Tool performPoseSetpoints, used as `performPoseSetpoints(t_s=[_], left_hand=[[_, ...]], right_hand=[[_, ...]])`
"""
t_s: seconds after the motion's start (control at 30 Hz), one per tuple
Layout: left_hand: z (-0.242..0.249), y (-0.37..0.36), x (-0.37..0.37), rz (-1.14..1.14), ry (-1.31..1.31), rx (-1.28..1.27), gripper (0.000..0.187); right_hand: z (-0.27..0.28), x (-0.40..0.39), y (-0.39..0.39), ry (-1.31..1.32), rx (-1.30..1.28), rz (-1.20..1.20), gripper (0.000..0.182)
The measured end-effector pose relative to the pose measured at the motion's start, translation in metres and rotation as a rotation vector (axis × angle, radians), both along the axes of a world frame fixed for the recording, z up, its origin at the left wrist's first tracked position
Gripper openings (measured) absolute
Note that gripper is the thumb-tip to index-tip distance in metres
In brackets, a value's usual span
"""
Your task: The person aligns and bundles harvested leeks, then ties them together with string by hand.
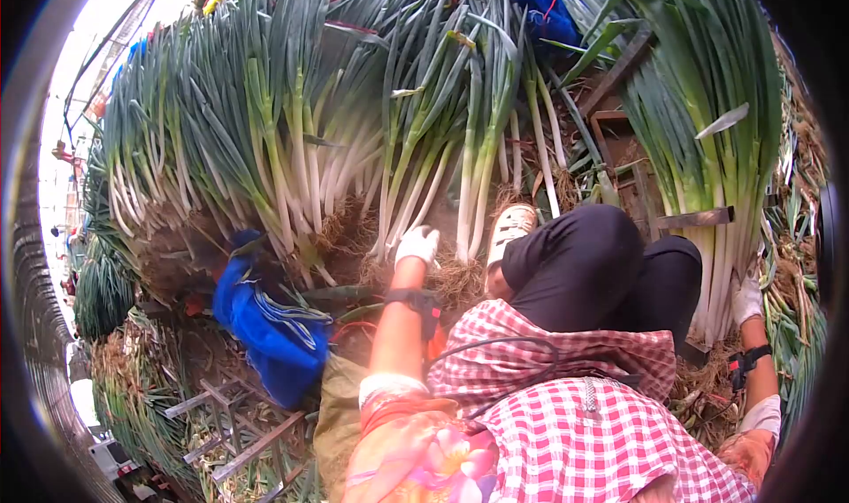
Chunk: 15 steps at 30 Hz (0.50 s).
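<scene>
My left hand point(418, 245), in a white glove, is at the root end of the long green onions point(411, 189) in front of me. Its fingers are curled in against the white stalks, and their tips are partly hidden. At the right, my right hand point(747, 300), also gloved, rests against the lower white stalks of a thick green onion bundle point(712, 282). Those fingers look stretched along the bundle's side and are partly hidden. A wooden bar point(697, 218) crosses the bundle above that hand.
A long row of green onions point(265, 132) stretches leftward. Blue cloth point(274, 326) lies left of me, near a small wooden frame point(234, 432). My bent legs point(584, 260) and one shoe point(511, 229) are between the onions. Loose leaves and roots litter the ground at right.
</scene>
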<state>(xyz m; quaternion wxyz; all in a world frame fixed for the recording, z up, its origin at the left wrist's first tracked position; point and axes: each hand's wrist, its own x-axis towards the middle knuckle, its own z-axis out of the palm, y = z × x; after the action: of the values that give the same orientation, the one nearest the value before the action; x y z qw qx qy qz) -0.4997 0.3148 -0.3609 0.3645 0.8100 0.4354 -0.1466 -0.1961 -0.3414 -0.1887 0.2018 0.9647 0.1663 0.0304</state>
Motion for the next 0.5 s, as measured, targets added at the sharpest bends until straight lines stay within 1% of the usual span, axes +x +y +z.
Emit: performPoseSetpoints(t_s=[0.03,0.07,0.13,0.17,0.2,0.23,0.27,0.3,0.37,0.4,0.43,0.5], left_hand=[[-0.026,0.0,-0.014,0.071,-0.001,0.013,0.045],[-0.031,0.001,-0.02,0.069,-0.001,0.003,0.045],[-0.036,0.006,-0.027,0.108,0.166,0.078,0.048],[-0.039,0.009,-0.028,0.106,0.172,0.066,0.048],[-0.04,0.012,-0.029,0.093,0.185,0.14,0.049],[-0.043,0.018,-0.028,0.081,0.196,0.217,0.051],[-0.046,0.028,-0.025,0.101,0.213,0.128,0.053],[-0.054,0.034,-0.023,0.097,0.218,0.123,0.053],[-0.068,0.046,-0.014,0.148,0.022,0.268,0.053],[-0.058,0.053,-0.003,0.183,0.079,0.202,0.054],[-0.061,0.059,0.005,0.182,0.076,0.199,0.054],[-0.068,0.072,0.018,0.138,0.214,0.222,0.053]], right_hand=[[0.005,0.0,0.001,0.101,0.062,-0.087,0.068],[0.01,-0.001,0.002,0.167,0.093,-0.149,0.068],[0.012,-0.001,-0.001,0.163,0.069,-0.158,0.066],[0.022,-0.007,0.021,0.161,0.053,-0.162,0.065],[0.039,-0.01,0.042,0.319,0.028,-0.379,0.066],[0.033,-0.008,0.035,0.322,0.019,-0.381,0.066],[0.025,-0.006,0.021,0.259,0.059,-0.308,0.065],[0.017,-0.001,0.001,0.197,0.099,-0.237,0.064],[0.008,0.006,-0.03,0.198,0.054,-0.238,0.064],[0.008,0.007,-0.034,0.192,0.094,-0.226,0.065],[0.007,0.008,-0.039,0.186,0.134,-0.214,0.065],[0.02,0.003,-0.024,0.197,0.15,-0.236,0.066]])
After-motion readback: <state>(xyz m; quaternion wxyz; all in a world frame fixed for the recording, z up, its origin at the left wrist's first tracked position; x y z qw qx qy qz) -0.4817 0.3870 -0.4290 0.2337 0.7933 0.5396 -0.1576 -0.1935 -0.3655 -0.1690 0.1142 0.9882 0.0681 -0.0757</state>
